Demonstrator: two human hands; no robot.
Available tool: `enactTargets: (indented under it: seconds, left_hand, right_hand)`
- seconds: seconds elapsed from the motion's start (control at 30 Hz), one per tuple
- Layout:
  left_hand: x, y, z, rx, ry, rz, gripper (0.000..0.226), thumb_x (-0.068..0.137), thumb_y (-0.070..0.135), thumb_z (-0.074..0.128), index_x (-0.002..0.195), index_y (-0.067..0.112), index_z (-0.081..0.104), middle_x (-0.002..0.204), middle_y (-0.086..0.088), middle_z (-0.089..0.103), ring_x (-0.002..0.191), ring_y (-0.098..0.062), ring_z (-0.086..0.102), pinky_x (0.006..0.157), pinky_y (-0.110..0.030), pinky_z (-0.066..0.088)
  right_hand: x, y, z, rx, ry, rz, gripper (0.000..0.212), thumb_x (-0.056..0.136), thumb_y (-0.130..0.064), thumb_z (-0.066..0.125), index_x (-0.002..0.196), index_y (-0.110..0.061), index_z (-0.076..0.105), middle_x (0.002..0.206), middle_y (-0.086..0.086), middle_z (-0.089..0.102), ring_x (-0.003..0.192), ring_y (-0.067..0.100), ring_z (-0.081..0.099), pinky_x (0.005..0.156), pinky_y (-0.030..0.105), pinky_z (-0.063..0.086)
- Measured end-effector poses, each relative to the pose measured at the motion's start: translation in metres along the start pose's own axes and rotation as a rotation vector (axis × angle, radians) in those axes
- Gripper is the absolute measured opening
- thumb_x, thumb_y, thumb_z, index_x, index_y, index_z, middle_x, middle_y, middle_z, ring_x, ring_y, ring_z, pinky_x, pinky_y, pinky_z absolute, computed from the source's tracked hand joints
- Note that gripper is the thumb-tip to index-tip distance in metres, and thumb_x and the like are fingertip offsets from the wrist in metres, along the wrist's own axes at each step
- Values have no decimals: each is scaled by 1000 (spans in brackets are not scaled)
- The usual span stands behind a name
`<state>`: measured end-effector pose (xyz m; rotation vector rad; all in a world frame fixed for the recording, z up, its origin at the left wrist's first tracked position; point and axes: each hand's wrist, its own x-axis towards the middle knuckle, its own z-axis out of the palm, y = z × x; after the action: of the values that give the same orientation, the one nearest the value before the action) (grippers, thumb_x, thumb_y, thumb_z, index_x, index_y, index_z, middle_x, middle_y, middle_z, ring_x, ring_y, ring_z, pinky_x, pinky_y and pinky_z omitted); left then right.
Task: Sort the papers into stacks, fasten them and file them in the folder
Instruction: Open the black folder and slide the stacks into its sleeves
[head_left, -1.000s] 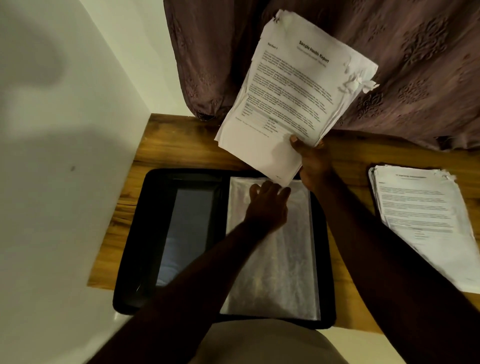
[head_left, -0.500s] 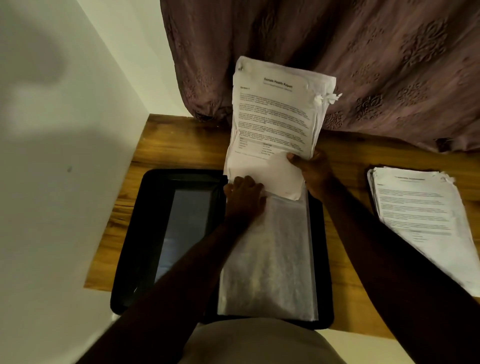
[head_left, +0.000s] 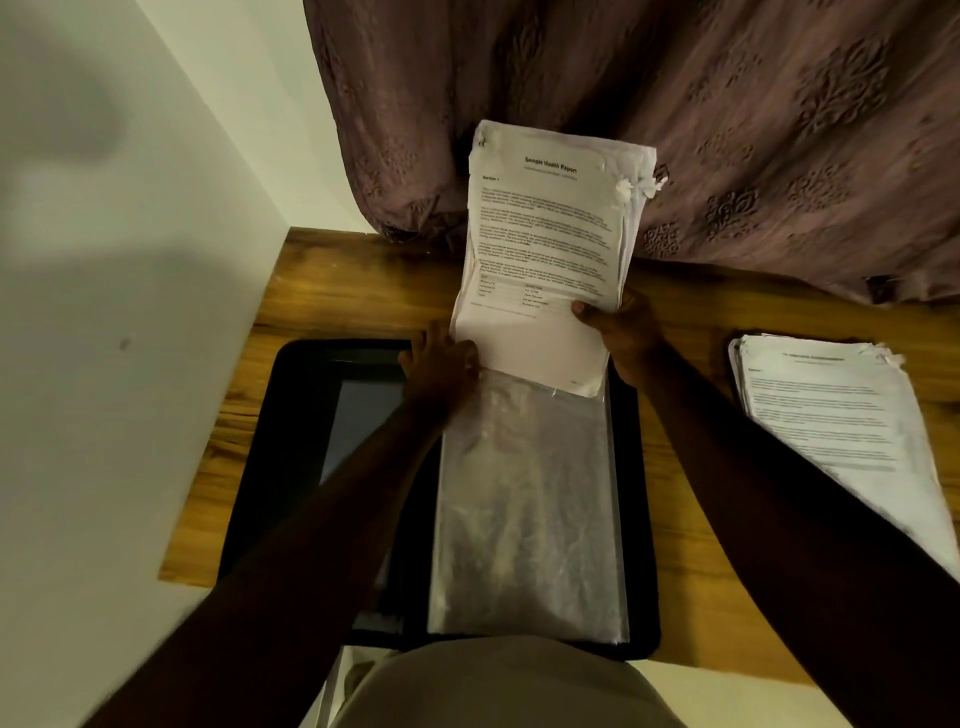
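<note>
Through the head camera we are looking down at both of our hands. Our right hand (head_left: 623, 332) is gripping a stack of papers (head_left: 550, 249) by its lower right edge. The thumb is pressing on the printed top sheet and the fingers are curling round behind. The stack is rising away from that hand, tilted up toward the curtain (head_left: 727, 130), with a ragged white tuft (head_left: 638, 186) sticking out at its far right corner.

Just left of the right hand, our left hand (head_left: 441, 369) is curling its fingers round the top left corner of a plastic sleeve (head_left: 524, 509) and is touching the stack's lower left edge. The stack's lower end is meeting the sleeve's open top between our two hands. How far it is reaching inside we cannot tell.

The sleeve is lying in the right half of an open black folder (head_left: 296, 395), which is spreading out beneath both forearms.

Well to the right of the right hand, a second stack of papers (head_left: 831, 415) is lying flat on the wooden worktop (head_left: 332, 291). Beyond our hands the patterned curtain is hanging down to the worktop's far edge. To the left of the left hand a pale wall (head_left: 104, 312) is running alongside the worktop.
</note>
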<state>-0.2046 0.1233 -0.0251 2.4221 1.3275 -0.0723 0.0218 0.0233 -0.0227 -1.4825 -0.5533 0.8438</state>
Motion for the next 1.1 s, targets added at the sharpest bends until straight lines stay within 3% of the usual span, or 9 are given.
enactTargets:
  seconds: [0.17, 0.27, 0.43, 0.5, 0.6, 0.73, 0.83, 0.97, 1.1]
  left_hand:
    - [8, -7, -7, -39, -59, 19, 27, 89, 39, 70, 107, 19, 69, 137, -12, 40, 131, -37, 35, 110, -56, 35]
    - [14, -15, -7, -85, -56, 102, 17, 92, 24, 68, 100, 10, 70, 135, -16, 47, 128, -37, 43, 108, -50, 41]
    - [19, -24, -8, -174, -43, 153, 8, 86, 8, 72, 92, 3, 71, 130, -21, 48, 120, -34, 50, 93, -22, 36]
    - [20, -25, -9, -242, -24, 138, 9, 80, 8, 79, 85, 5, 72, 128, -20, 47, 114, -29, 52, 88, -17, 33]
    - [19, -25, -8, -348, 20, 94, 13, 74, 10, 86, 79, 7, 74, 129, -17, 44, 106, -21, 50, 87, -16, 35]
    - [21, -25, -8, -311, 26, 94, 13, 77, 9, 82, 84, 1, 74, 125, -20, 55, 107, -30, 58, 82, -16, 35]
    - [22, -24, -7, -361, -4, 92, 13, 79, 10, 81, 82, 2, 71, 115, -18, 62, 100, -31, 62, 78, -25, 42]
    - [24, -27, -8, -375, -81, 71, 12, 83, 12, 78, 81, 10, 66, 107, -14, 67, 101, -30, 63, 80, -27, 44]
    - [26, -31, -12, -406, -110, 118, 26, 86, 14, 75, 104, 13, 58, 112, -8, 62, 104, -28, 61, 79, -29, 45]
  right_hand:
    - [3, 3, -1, 16, -11, 10, 34, 83, -6, 78, 113, -20, 68, 118, 6, 71, 110, 29, 68, 93, 48, 57]
    - [5, 3, -3, 14, -16, 49, 31, 85, -1, 75, 110, -19, 68, 107, -7, 74, 100, 16, 71, 84, 38, 58]
    - [6, 2, -5, 85, -56, 72, 34, 84, 2, 74, 112, -17, 68, 108, -5, 75, 102, 19, 72, 82, 37, 60]
    - [6, -2, -3, 115, -53, 80, 40, 77, -6, 78, 115, -13, 67, 113, 0, 74, 105, 23, 71, 84, 38, 59]
    - [7, -6, -1, 153, -61, 94, 42, 73, -10, 79, 113, -16, 69, 112, 0, 75, 104, 24, 71, 83, 40, 58]
    - [12, -4, -3, 215, -98, 167, 44, 83, -2, 73, 126, -10, 64, 122, 9, 71, 111, 33, 68, 91, 53, 56]
    - [10, -4, -3, 277, -180, 219, 50, 87, -2, 69, 134, -11, 59, 131, 12, 66, 118, 36, 64, 95, 54, 54]
    - [3, -4, -6, 169, -311, 270, 49, 86, -2, 70, 130, -21, 60, 126, 7, 69, 119, 34, 63, 93, 58, 54]
    - [2, -10, -9, 172, -344, 185, 52, 87, 12, 62, 129, -17, 58, 123, 4, 70, 115, 27, 66, 86, 48, 58]
